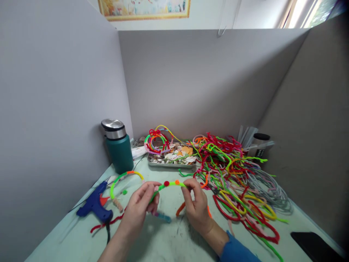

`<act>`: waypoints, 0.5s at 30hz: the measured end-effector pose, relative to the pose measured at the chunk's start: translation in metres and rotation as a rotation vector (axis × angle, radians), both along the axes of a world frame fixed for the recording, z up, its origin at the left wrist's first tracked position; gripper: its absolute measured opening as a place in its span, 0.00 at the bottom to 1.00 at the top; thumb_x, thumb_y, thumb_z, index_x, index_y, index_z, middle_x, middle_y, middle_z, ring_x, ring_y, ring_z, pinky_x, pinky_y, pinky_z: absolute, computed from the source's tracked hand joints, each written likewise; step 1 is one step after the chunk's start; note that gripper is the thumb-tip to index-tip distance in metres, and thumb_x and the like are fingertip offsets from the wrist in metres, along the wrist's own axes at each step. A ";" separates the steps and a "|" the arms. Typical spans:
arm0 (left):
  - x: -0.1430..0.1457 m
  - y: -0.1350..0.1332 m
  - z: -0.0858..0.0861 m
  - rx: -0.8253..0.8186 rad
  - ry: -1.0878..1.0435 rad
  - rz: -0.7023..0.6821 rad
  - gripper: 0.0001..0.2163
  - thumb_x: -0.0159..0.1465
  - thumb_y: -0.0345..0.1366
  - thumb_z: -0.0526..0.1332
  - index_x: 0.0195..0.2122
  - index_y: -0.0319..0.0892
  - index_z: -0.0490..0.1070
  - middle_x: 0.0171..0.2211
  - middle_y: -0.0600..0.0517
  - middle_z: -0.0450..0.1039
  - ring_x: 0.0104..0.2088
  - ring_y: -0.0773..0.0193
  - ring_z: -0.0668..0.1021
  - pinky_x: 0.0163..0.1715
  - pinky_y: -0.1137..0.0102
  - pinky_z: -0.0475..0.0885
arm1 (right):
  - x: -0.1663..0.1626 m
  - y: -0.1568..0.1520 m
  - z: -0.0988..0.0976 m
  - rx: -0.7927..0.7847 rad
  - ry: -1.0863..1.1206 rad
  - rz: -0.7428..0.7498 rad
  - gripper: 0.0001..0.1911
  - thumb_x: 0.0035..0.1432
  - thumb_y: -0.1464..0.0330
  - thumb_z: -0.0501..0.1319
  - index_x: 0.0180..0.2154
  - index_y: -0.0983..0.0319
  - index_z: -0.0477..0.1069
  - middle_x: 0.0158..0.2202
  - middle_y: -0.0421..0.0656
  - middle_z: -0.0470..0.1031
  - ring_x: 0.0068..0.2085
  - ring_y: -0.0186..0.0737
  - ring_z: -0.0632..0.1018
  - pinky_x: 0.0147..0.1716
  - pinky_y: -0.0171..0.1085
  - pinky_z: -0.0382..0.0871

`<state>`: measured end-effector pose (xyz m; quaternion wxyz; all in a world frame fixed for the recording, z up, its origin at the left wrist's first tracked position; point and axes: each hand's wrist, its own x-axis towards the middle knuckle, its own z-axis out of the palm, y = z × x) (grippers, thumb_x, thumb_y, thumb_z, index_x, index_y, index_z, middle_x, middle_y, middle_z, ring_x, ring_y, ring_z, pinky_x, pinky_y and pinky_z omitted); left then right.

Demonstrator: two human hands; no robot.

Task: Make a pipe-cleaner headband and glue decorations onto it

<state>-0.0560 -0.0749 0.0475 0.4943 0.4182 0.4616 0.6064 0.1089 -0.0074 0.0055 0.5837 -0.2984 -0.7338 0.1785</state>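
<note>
Both my hands hold a green pipe-cleaner-wrapped headband point(171, 184) with a red pompom and an orange pompom on top, lifted a little above the table. My left hand point(141, 205) pinches its left end, fingers closed. My right hand point(196, 205) pinches the right end, fingers closed. An orange pipe cleaner point(180, 209) and a blue stick point(163, 217) lie on the table beneath the hands.
A blue glue gun point(95, 206) lies at left, next to another green and orange headband point(124, 180). A teal flask point(119, 147) stands behind. A metal tray point(170, 160) of shells sits at the back. A big pile of coloured pipe cleaners point(237, 182) fills the right. A black phone point(313, 245) lies near right.
</note>
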 end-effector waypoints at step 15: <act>-0.006 0.002 -0.008 -0.042 -0.146 -0.124 0.13 0.61 0.43 0.58 0.24 0.39 0.64 0.14 0.63 0.46 0.17 0.74 0.51 0.18 0.76 0.48 | 0.002 -0.001 0.001 0.016 -0.068 0.040 0.06 0.60 0.73 0.53 0.40 0.60 0.63 0.32 0.40 0.67 0.31 0.35 0.70 0.31 0.35 0.65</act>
